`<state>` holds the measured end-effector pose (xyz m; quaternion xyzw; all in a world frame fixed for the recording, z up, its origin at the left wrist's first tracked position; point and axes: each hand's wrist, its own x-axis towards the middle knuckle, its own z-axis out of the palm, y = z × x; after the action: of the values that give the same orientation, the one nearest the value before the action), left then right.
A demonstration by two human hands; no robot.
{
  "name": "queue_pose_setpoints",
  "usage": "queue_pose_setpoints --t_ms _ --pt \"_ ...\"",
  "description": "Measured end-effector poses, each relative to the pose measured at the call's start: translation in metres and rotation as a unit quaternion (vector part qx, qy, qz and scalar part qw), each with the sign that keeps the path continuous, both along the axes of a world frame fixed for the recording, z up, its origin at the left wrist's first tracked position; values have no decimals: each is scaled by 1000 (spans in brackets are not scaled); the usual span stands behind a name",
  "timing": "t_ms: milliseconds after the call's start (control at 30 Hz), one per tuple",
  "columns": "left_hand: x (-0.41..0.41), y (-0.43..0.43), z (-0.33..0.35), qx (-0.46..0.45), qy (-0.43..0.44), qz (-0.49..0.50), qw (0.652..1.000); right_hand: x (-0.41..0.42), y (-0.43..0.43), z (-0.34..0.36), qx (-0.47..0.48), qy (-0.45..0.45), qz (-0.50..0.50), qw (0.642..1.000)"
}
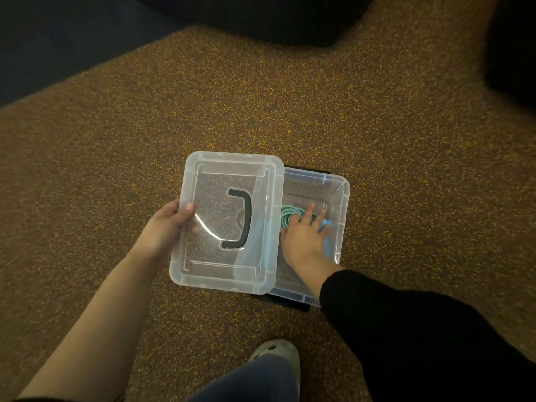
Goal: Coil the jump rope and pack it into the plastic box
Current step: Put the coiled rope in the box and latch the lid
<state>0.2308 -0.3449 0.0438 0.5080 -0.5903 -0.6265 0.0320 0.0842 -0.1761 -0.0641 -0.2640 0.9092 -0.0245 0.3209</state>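
Lying in plastic box (345,198) on brown carpet (261,97), jump rope (290,213) was pressed by spread right hand (304,240); lid (226,172) was gripped by left hand (166,227).

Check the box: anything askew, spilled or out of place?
Nothing spilled or damaged. The left hand holds the lid off-centre, covering only the left of the box; the right hand presses the coiled jump rope inside.

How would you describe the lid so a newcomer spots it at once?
On the speckled brown carpet, mid-frame, sits a clear plastic box with the right hand pressing a teal jump rope inside. The lid is the clear flat panel overlapping the box's left side, gripped at its left edge by the left hand. Only it carries a curved black handle.
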Motion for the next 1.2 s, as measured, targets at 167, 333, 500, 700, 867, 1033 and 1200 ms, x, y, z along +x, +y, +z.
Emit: queue_pose_setpoints --t_ms 167,333,500,700,867,1033,1200 --pt "-2 -1 -2 -3 5 -13 1000 6 -4 -6 -82 29 -129 988" --pt "-5 -2 -3 1 13 -14 1000 2 2 -9 -105 -9 -180 978" --pt "-5 -4 -6 -4 -2 -14 1000 8 6 -21 -147 -37 -150 977" --pt "-6 -4 -7 -21 -19 -6 1000 14 6 -19 -156 -60 -171 971" --pt "-7 -4 -8 -23 -22 -21 999 9 8 -13 -142 -68 -151 976" --pt "-8 -1 -9 -17 -13 -23 1000 -3 9 0 -169 -66 -123 976" --pt "-11 1 -10 -3 -18 -28 999 -27 15 39 -219 -45 -103 969"
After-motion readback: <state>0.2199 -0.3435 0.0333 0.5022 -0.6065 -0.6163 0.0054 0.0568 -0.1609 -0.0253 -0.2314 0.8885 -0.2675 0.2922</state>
